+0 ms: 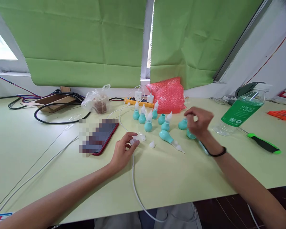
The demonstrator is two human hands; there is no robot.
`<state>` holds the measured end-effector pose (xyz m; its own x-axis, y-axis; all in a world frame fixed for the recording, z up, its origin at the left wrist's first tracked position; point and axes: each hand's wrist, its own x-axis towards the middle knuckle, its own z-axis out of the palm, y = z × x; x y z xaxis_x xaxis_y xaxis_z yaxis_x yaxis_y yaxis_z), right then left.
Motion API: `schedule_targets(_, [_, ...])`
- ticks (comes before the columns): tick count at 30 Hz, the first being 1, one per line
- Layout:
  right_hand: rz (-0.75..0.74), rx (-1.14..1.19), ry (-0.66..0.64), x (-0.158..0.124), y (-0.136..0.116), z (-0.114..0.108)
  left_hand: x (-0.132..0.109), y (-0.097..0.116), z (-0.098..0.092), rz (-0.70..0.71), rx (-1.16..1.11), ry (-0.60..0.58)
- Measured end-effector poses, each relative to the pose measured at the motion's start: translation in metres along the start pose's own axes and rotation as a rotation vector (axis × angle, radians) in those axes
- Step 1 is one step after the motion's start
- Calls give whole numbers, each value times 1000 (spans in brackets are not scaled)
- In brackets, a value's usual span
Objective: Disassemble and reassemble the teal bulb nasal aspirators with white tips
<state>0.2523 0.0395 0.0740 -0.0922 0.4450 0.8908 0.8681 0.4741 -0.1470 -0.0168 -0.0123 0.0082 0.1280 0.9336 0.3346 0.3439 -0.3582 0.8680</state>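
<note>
My left hand (124,150) rests on the table, its thumb and fingers closed around a small clear plastic piece (132,142). Beside it lie another clear plastic piece (142,136) and a small white tip (152,144). My right hand (200,120), slightly blurred, has curled fingers above a teal bulb (191,135); what they pinch is unclear. Left of that hand is a second teal bulb (182,124). Several teal bulb aspirators with white nozzles, one of them (148,124) at the front, stand in a group. An assembled aspirator (166,136) lies on its side.
A phone (101,136) lies left of my left hand, and a white cable (133,171) runs past it. At the back are a red bubble-wrap bag (168,95), a power strip (143,103) and a bagged cup (100,105). A bottle (241,111) and a screwdriver (264,143) are at right.
</note>
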Motion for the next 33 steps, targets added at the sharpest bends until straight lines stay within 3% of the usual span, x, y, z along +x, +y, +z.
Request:
schedule_targets(2, [136, -133, -127, 19, 13, -21, 0, -3, 0, 3, -4, -21])
schedule_targets(5, [278, -398, -515, 28, 25, -40, 0, -4, 0, 20, -8, -57])
schedule_targets(9, [274, -613, -978, 4, 27, -28, -1, 0, -1, 65, -21, -57])
schedule_targets(11, [213, -625, -1079, -10, 27, -17, -1, 2, -1, 72, -33, -50])
schedule_targets(19, [113, -658, -1098, -22, 19, -3, -1, 5, -1, 66, 8, -10])
schedule_targets(22, [127, -671, -1102, -24, 15, -8, 0, 6, -2, 113, 14, -12])
schedule_targets(25, [130, -603, -1026, -21, 9, -23, 1, 7, -2, 153, 31, -17])
schedule_targets(28, [136, -381, -917, -11, -5, -46, 1, 7, -2, 136, 43, -33])
schedule_targets(30, [91, -72, -918, -5, -20, -56, 0, 7, -2, 125, 41, -43])
schedule_targets(33, [-15, 380, -913, -5, -42, -53, -1, 9, -1, 144, 30, -63])
